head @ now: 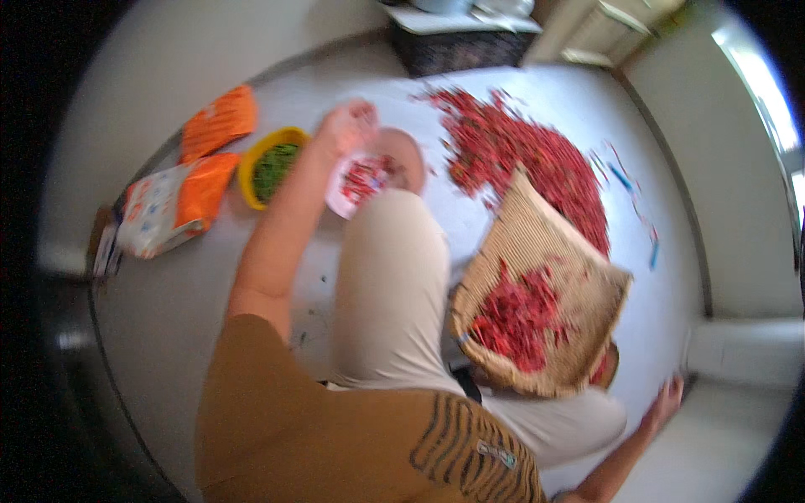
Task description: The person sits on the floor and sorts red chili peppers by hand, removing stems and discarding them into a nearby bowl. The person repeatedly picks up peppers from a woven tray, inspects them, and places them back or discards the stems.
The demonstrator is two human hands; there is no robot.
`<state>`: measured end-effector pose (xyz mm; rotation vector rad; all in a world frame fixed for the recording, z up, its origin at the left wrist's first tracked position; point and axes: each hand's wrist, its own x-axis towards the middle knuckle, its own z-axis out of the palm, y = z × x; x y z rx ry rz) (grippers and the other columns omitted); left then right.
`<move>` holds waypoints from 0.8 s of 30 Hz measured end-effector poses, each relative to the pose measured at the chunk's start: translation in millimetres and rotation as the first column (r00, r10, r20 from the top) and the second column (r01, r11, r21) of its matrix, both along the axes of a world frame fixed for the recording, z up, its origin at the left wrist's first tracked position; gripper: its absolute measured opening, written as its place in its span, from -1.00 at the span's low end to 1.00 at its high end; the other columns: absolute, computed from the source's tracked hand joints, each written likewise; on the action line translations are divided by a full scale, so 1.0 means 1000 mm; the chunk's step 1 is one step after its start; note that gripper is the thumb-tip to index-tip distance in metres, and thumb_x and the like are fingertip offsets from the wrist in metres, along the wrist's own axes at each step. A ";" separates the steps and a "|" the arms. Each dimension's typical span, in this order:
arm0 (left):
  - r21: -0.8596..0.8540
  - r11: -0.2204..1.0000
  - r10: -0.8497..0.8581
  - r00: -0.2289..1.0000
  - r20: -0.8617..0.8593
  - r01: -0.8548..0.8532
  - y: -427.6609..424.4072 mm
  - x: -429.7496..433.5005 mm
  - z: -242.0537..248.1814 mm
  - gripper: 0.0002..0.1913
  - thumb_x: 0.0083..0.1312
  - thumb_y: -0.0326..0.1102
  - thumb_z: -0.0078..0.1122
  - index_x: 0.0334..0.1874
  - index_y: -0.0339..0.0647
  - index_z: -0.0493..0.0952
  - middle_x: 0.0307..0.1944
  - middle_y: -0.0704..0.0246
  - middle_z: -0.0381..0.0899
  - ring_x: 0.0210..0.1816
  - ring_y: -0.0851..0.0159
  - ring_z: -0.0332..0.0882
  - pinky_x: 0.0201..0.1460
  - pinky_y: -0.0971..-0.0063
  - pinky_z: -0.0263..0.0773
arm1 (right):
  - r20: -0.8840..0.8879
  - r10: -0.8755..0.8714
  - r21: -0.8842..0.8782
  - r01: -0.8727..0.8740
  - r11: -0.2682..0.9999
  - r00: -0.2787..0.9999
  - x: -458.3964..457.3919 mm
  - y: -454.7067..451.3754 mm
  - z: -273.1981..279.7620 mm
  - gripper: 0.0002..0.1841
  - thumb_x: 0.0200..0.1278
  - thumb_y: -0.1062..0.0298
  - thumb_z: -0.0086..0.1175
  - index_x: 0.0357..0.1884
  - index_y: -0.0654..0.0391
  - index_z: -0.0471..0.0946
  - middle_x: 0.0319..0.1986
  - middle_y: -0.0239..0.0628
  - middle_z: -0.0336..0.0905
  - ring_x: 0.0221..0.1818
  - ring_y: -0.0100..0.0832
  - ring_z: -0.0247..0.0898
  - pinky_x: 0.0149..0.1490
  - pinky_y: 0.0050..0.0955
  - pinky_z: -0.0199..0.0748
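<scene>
My left hand (352, 126), blurred, hovers at the far rim of a pink bowl (405, 148). Its fingers look curled, but whether they hold anything cannot be made out. Red pieces, apparently dried chillies (363, 179), lie in the bowl. My right hand (666, 399) is far out to the right, low near the floor and away from the chillies; its grip is unclear. A woven winnowing basket (585, 308) rests tilted by my bent leg, with a heap of dried red chillies (522, 314) in it. Past the basket spreads a large pile of red chillies (528, 151) on the floor.
Left of the pink bowl stands a yellow bowl (248, 173) of chopped-looking green pieces (275, 170). Orange bag (220, 122) and orange-and-white bag (170, 207) lie near the wall. A dark crate-like stand (462, 50) is at the back. A cord with blue parts (619, 176) lies right.
</scene>
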<state>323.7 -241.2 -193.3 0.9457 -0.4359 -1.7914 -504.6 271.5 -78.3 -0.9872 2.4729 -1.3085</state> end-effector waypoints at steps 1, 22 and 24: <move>-0.069 0.995 -0.074 0.997 -0.034 0.072 -0.004 -0.048 0.031 -0.81 0.43 -0.22 0.11 -0.20 -0.19 0.59 -0.19 0.24 0.68 -0.08 0.18 0.64 0.02 0.21 0.59 | -0.120 0.068 0.005 -0.068 0.998 0.990 0.001 0.006 0.017 -0.60 0.46 0.41 0.10 0.28 0.29 0.48 0.14 -0.18 0.57 0.15 -0.37 0.49 0.25 -0.39 0.45; -0.001 0.709 -0.670 0.675 0.308 0.705 0.170 -0.349 0.068 -0.78 0.53 -0.20 0.10 0.03 -0.19 0.55 -0.04 0.35 0.66 -0.03 0.34 0.65 0.03 0.41 0.56 | -0.194 0.883 0.613 -0.650 0.449 0.427 0.319 -0.141 -0.096 -0.43 -0.12 0.02 0.43 0.01 -0.08 0.57 0.51 -0.16 0.08 0.59 0.18 -0.21 0.36 0.56 0.05; -0.017 0.665 -0.682 0.616 0.394 0.747 0.173 -0.346 0.061 -0.76 0.53 -0.17 0.11 0.01 -0.19 0.55 -0.04 0.37 0.66 -0.05 0.36 0.65 0.02 0.42 0.56 | -0.203 0.839 0.567 -0.638 0.521 0.505 0.304 -0.145 -0.093 -0.46 -0.16 0.19 0.42 -0.02 -0.03 0.57 0.42 -0.15 0.22 0.53 0.13 -0.03 0.38 0.29 0.21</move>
